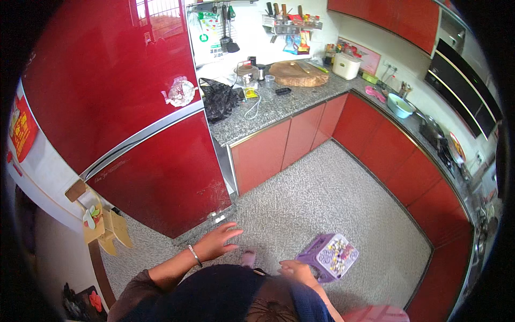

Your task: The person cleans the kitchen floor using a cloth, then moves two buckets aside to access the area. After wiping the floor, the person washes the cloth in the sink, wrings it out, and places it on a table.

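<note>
My left hand [217,243], with a silver bracelet [195,256] at its wrist, is held in front of my body. Its fingers are spread and hold nothing; the lower door of a red refrigerator [169,177] stands beyond it. My right hand [299,271] hovers close to my body, loosely bent, with small gaps between the fingers and nothing visible in it. Just right of that hand is a purple plastic stool [312,257] with a patterned pale top; whether the two touch is hard to tell. My dark blue clothing [217,292] fills the bottom middle.
A granite counter [297,100] bears a round wooden chopping board [295,74], a black plastic bag [219,100] and a white container [346,66]. Farther right sit a light-blue basin [399,106] and a pan [432,126]. At left stands a wooden child's chair [105,225].
</note>
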